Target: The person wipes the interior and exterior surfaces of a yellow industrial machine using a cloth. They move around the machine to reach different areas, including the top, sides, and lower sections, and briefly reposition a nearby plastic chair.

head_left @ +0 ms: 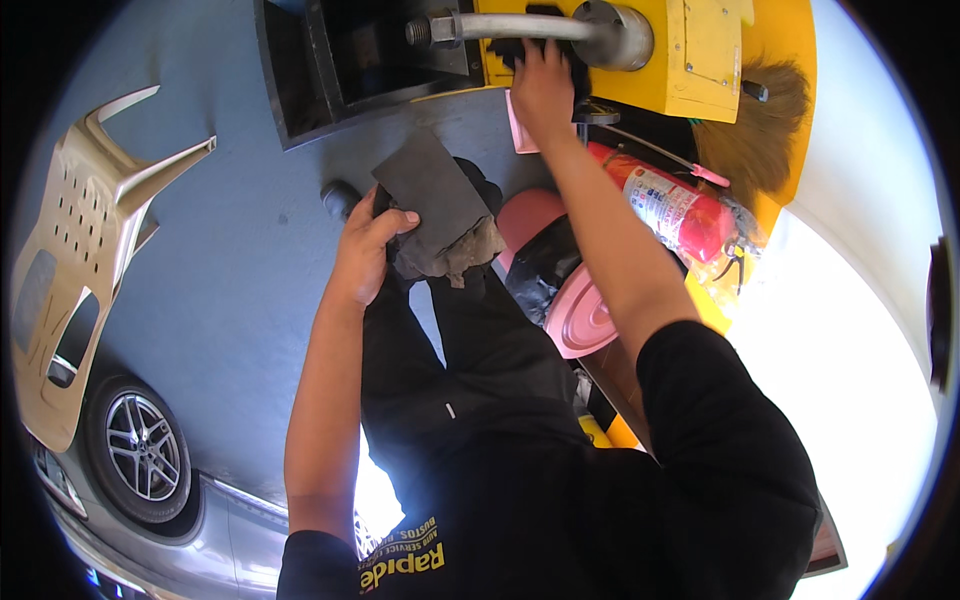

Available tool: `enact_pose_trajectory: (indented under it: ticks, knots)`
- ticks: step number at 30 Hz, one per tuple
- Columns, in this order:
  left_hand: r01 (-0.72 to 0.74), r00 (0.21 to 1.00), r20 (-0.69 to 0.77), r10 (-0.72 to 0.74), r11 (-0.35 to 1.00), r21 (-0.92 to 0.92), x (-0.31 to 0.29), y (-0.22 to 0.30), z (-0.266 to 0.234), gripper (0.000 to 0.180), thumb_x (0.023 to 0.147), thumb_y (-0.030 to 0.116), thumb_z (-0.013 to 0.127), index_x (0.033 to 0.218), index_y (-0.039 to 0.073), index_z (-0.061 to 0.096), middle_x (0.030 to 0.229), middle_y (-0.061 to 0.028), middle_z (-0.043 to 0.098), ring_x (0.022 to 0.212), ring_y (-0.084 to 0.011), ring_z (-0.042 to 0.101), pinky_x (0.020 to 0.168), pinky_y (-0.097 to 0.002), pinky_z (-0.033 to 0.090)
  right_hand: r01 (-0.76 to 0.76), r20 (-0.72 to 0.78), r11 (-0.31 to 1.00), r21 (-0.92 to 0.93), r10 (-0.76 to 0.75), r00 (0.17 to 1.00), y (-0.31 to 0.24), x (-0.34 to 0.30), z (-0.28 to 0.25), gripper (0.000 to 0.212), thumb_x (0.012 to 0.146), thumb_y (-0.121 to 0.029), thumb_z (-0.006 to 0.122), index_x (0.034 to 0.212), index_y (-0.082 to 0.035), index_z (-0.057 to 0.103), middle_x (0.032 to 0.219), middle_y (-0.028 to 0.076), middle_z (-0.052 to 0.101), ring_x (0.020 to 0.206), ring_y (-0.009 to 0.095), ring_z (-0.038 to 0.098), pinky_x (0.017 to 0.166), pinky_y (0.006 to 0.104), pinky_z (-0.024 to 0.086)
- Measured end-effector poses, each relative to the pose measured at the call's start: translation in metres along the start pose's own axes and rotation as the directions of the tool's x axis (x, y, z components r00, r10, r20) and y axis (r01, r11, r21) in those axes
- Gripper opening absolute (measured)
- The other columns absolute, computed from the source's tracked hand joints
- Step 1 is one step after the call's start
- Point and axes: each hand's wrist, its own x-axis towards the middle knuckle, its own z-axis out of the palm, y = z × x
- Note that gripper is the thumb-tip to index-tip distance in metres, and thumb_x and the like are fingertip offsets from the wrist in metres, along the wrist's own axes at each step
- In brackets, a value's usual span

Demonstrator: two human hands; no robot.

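Note:
My left hand (368, 245) is closed round a dark grey, flat sheet (428, 190) that looks like sandpaper, its thumb lying on top. Bunched under the sheet's lower edge is a dirty grey-brown rag (462, 252), in the same grip. Farther up, my right hand (543, 90) reaches to a yellow machine (690, 60). Its fingers press on a black, cloth-like bundle (580, 78), just under a bent metal shaft (520, 26) with a threaded end. The fingertips are partly lost against the black bundle.
A beige plastic chair (75, 230) lies tipped at the left, above a silver car's wheel (143, 447). To the right are a red fire extinguisher (675, 205), a pink round lid (582, 315) and a broom (755, 120). A black metal frame (325, 70) stands ahead.

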Motion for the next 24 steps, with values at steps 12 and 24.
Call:
enact_pose_trajectory:
  ticks: [12, 24]
  knots:
    - [-0.013, 1.0, -0.017, 0.011, 0.993, -0.119, 0.01, -0.013, -0.003, 0.061, 0.087, 0.014, 0.065, 0.144, -0.005, 0.056, 0.131, -0.0114, 0.066, 0.12, -0.0202, 0.059, 0.11, -0.0323, 0.042, 0.443, 0.294, 0.873, -0.202, -0.378, 0.878, -0.046, -0.052, -0.05, 0.025, 0.096, -0.015, 0.058, 0.11, 0.003, 0.068, 0.148, 0.028, 0.056, 0.146, 0.043, 0.046, 0.123, 0.0493, 0.037]
    - [-0.052, 0.996, -0.076, 0.037, 0.979, -0.196, 0.004, -0.028, -0.034, 0.064, 0.085, 0.013, 0.067, 0.146, -0.006, 0.054, 0.127, -0.0096, 0.066, 0.119, -0.0183, 0.058, 0.11, -0.0315, 0.04, 0.786, 0.854, 0.491, -0.376, -0.145, 0.5, 0.033, 0.0, 0.079, 0.053, 0.102, -0.025, 0.042, 0.148, -0.002, 0.058, 0.166, 0.015, 0.043, 0.153, 0.027, 0.039, 0.128, 0.0468, 0.025]
